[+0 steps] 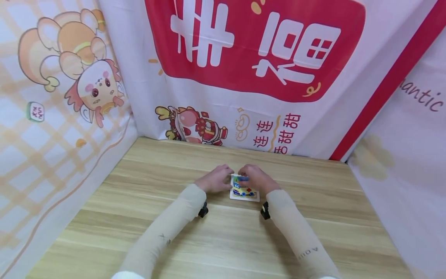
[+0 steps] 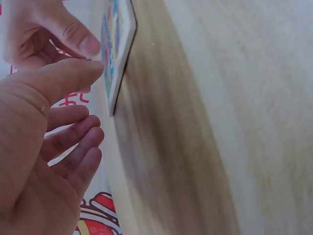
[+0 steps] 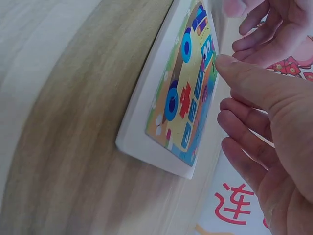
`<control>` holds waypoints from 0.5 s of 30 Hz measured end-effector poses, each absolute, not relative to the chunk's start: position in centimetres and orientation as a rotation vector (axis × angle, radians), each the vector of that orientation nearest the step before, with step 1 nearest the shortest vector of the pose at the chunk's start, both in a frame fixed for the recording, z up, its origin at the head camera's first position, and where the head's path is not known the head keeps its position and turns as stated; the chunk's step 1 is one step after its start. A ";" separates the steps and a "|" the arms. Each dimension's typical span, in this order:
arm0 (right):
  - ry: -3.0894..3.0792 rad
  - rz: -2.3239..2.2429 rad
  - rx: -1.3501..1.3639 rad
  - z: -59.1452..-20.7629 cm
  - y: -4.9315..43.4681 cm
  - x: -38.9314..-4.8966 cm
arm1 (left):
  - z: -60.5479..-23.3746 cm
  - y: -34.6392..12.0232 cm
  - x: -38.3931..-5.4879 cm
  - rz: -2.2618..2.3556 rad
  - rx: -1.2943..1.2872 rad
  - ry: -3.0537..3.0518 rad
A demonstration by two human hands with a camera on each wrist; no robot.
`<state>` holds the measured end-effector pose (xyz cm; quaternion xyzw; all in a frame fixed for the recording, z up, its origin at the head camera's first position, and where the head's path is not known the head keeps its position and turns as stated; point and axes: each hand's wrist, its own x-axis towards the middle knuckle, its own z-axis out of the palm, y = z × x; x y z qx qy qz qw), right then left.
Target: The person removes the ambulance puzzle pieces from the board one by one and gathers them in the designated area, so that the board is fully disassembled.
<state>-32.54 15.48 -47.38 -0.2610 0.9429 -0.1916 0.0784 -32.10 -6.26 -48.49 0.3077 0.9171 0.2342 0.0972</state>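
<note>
White-rimmed ambulance picture board lies on the wood-grain tabletop, between the two hands. Left hand, at the board's left edge: fingers loosely bent, thumb spread apart from them. Right hand, over the upper right part: fingers likewise relaxed; whether the thumb touches the surface cannot be told. Tabletop extends widely sideways and toward the person; a shorter strip separates board from printed cloth backdrop.
</note>
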 end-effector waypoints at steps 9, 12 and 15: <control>2.795 -0.482 -0.786 -47.4 14.7 -33.4 | -48.9 -5.6 -32.6 0.694 0.916 2.718; 2.786 -0.453 -0.814 -47.4 14.6 -33.6 | -48.9 -5.5 -32.8 0.686 0.926 2.722; 2.776 -0.431 -0.822 -47.3 14.4 -33.7 | -49.0 -5.5 -32.9 0.686 0.926 2.721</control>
